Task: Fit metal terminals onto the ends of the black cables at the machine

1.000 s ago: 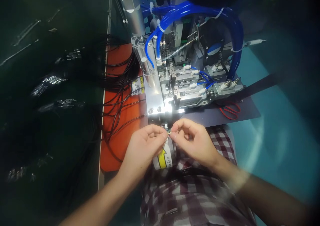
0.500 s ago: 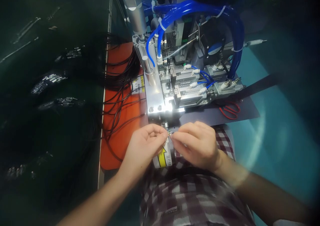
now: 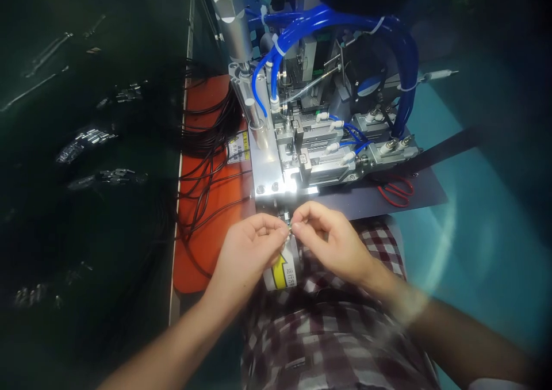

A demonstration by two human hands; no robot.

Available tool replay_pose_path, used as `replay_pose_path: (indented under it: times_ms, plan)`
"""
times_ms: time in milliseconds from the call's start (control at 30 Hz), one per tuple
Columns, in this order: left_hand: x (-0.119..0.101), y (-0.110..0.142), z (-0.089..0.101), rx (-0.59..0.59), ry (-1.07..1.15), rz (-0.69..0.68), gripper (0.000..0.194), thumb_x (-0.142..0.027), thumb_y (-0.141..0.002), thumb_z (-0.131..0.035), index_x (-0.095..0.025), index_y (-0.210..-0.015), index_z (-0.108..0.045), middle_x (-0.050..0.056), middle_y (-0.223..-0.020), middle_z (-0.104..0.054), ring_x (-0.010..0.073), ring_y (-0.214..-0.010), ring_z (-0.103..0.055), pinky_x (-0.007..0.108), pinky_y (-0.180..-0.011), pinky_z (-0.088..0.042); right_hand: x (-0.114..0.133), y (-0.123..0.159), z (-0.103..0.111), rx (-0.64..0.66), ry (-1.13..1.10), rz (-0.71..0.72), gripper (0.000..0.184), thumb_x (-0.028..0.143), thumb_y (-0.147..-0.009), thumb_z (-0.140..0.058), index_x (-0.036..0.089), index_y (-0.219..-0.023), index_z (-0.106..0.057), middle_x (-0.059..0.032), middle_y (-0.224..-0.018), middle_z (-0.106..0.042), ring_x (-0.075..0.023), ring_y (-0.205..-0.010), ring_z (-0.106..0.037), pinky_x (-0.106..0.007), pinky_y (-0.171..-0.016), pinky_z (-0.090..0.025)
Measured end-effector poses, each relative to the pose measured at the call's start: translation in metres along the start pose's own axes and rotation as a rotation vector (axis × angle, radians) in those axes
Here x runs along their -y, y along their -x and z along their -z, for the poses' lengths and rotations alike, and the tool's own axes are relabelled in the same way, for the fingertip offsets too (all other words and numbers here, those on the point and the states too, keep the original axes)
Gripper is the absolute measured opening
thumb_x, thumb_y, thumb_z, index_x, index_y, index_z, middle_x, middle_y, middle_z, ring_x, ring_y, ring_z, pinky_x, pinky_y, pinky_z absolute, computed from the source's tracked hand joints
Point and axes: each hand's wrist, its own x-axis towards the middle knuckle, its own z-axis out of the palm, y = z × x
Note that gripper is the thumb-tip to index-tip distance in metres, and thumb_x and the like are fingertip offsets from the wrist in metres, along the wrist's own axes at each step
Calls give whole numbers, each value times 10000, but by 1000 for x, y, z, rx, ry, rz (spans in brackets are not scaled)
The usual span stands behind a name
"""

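Note:
My left hand (image 3: 250, 245) has its thumb and forefinger pinched on a tiny shiny metal piece (image 3: 290, 229), too small to make out exactly. My right hand (image 3: 334, 241) meets it from the other side, thumb and forefinger pinched together at the same spot. Whether the right fingertips hold the piece itself or another small part is hidden. Both hands are just in front of the metal machine plate (image 3: 269, 171). Below the fingertips is a white round part with a yellow arrow (image 3: 280, 275) and printed characters.
Blue air hoses (image 3: 332, 19) arch over the machine's cylinders (image 3: 323, 168). Black cables (image 3: 211, 131) run across an orange mat (image 3: 194, 269) at left. Red-handled scissors (image 3: 397, 193) lie on the dark base plate at right. Small metal pieces (image 3: 92, 137) lie scattered on the dark surface at far left.
My right hand turned knuckles-up half a second ago, then rolled back, its fingertips now closer to my left ones. My left hand has stayed nearly still.

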Motion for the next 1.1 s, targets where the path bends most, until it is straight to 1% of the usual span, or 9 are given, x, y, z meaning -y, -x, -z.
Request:
replay_pose_path:
  times_ms: [67,200,267,400,500,600,833,967,1100]
  plan:
    - [0,0,0,6,3,-2,169,-296,-786,-680,-142,-747,-621,-70,-498,-419,20,-413,-280,137,-388,-219,2,-1,-1,3,-63,-61,130,301,-851,-597,183,-806,-570,36,-610,-491,-96,-518,-425,-230,-479,-337]
    - [3,2,1,7,-2,-19,169,-311,-804,-668,-150,-775,-625,-69,-521,-428,19,-424,-287,133,-393,-228,7,-1,-3,21,-290,-258,222,366,-777,-677,168,-749,-581,45,-589,-496,-75,-466,-410,-218,-439,-324]
    - [4,3,1,4,-4,-29,170,-319,-814,-660,-156,-785,-622,-72,-523,-419,20,-429,-287,131,-396,-230,7,-1,-4,26,-391,-301,261,389,-738,-717,159,-735,-595,52,-572,-505,-63,-446,-403,-211,-432,-312]
    - [4,3,-1,3,-1,-39,166,-323,-825,-649,-166,-793,-606,-84,-502,-383,21,-426,-265,128,-398,-223,4,-1,-9,-4,-539,-313,280,381,-690,-764,148,-724,-612,79,-486,-476,-50,-422,-375,-200,-432,-283]
    - [3,3,-2,6,-13,-39,171,-332,-835,-636,-171,-792,-595,-90,-490,-358,24,-425,-255,130,-402,-227,1,0,-12,-37,-601,-299,258,353,-683,-770,152,-723,-612,89,-455,-465,-49,-411,-367,-197,-427,-275]
    - [3,3,-2,1,-42,-52,177,-342,-840,-630,-173,-799,-595,-88,-504,-358,25,-435,-256,131,-413,-237,1,2,-13,-61,-594,-276,247,341,-684,-768,156,-714,-607,88,-448,-467,-50,-406,-370,-197,-424,-277]
    - [5,4,-3,-7,-84,-102,160,-326,-844,-624,-169,-819,-604,-90,-517,-346,26,-453,-248,129,-421,-227,3,2,-14,-69,-553,-284,276,371,-679,-767,151,-694,-601,86,-428,-470,-51,-400,-383,-195,-431,-290]
    - [5,5,-4,-10,-95,-107,160,-322,-847,-612,-165,-819,-593,-95,-496,-329,29,-442,-249,134,-411,-222,2,2,-16,-63,-583,-289,251,345,-691,-755,151,-680,-596,91,-405,-453,-44,-396,-361,-188,-429,-264]
    - [5,5,-4,-11,-91,-112,159,-321,-847,-610,-165,-826,-590,-99,-490,-325,28,-435,-241,134,-405,-214,0,3,-18,-86,-619,-275,240,341,-707,-746,153,-698,-596,99,-409,-439,-36,-393,-340,-183,-420,-237]
